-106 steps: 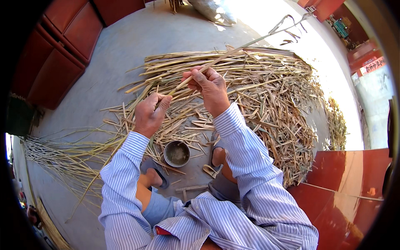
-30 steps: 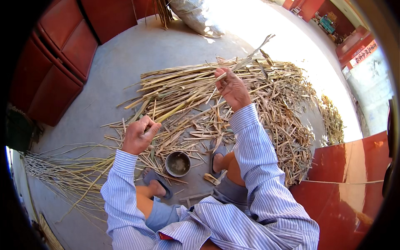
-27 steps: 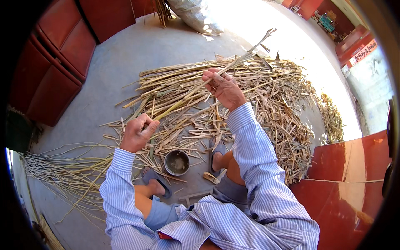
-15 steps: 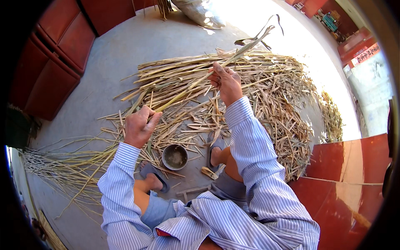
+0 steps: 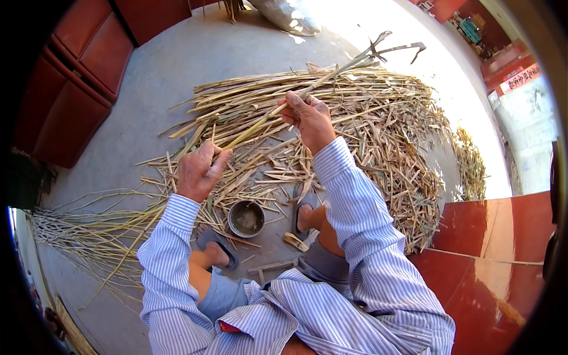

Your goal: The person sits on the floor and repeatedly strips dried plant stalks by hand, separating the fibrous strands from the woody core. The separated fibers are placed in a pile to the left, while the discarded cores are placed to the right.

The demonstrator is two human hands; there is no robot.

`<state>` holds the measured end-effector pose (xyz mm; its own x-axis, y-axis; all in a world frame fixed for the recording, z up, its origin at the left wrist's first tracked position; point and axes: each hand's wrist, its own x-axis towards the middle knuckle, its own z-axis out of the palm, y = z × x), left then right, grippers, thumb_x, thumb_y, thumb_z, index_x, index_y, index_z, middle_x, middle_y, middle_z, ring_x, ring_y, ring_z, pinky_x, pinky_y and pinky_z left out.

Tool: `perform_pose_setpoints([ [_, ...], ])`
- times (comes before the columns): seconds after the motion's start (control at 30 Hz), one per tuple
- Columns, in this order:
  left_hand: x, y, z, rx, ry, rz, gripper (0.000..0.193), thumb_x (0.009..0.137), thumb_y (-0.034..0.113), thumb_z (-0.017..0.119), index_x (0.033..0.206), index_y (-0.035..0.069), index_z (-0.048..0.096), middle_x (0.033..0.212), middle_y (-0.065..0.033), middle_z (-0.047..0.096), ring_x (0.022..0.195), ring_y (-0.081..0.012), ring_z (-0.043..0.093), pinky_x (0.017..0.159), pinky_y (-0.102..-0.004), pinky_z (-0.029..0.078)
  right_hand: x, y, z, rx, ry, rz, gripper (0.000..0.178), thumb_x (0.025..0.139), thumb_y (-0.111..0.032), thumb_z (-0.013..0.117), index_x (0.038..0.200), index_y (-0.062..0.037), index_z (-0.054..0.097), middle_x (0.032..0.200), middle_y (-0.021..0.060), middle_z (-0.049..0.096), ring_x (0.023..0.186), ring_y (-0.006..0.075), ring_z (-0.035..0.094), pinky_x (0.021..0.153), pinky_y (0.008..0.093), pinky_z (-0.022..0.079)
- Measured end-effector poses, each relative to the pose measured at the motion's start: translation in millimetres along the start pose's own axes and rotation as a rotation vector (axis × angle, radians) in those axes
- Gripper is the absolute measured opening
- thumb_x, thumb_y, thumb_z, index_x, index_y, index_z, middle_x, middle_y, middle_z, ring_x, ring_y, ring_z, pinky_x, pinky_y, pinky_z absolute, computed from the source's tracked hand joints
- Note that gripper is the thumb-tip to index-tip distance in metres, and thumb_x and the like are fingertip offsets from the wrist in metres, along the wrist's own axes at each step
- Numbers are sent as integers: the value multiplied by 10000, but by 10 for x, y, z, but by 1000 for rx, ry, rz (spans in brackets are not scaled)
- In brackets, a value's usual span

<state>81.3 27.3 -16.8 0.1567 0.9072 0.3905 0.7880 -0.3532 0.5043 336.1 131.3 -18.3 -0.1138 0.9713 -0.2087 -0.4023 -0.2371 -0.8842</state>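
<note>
A long pale plant stalk (image 5: 251,130) slants between my hands, with dry leaves hanging from its far upper end. My left hand (image 5: 200,170) is closed around its lower end. Farther up, my right hand (image 5: 307,119) pinches the same stalk between thumb and fingers. Just above my left fist a short thin stick-like piece (image 5: 213,132) points up; whether the fist holds it I cannot tell. Beneath the stalk lies a wide heap of cut dry stalks (image 5: 236,97), with loose husk pieces (image 5: 396,160) to the right.
Between my sandalled feet stands a dark bowl (image 5: 246,219) with murky liquid. A wooden block (image 5: 296,243) lies beside my right foot. Thin stripped stems (image 5: 89,234) fan out at left. Red leather-like seating (image 5: 89,77) is at far left, a red panel (image 5: 473,260) at near right.
My right hand has shifted a little left, closer to my left hand. The stalk's leafy end has swung to the right, and its leaves now spread differently.
</note>
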Motion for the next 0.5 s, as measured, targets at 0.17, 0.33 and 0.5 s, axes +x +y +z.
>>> perform_pose_setpoints([
  [0.17, 25, 12, 65, 85, 20, 69, 234, 892, 267, 687, 808, 68, 596, 655, -117, 609, 567, -310, 607, 514, -421, 451, 26, 21, -43, -54, 73, 16, 249, 896, -298, 715, 970, -68, 655, 876, 43, 718, 732, 111, 666, 636, 234, 556],
  [0.33, 2, -32, 60, 192, 40, 116, 227, 886, 266, 684, 798, 77, 595, 674, -113, 607, 578, -309, 591, 517, -430, 437, 39, -33, -102, -263, 21, 98, 296, 907, -318, 700, 950, -29, 653, 846, 77, 715, 727, 153, 699, 634, 259, 567],
  [0.5, 74, 78, -14, 108, 34, 141, 226, 858, 265, 708, 771, 84, 606, 655, -108, 613, 568, -306, 585, 512, -420, 421, -87, -104, -66, -363, -213, 164, 331, 937, -313, 662, 1015, 8, 649, 858, 106, 722, 744, 178, 713, 658, 273, 575],
])
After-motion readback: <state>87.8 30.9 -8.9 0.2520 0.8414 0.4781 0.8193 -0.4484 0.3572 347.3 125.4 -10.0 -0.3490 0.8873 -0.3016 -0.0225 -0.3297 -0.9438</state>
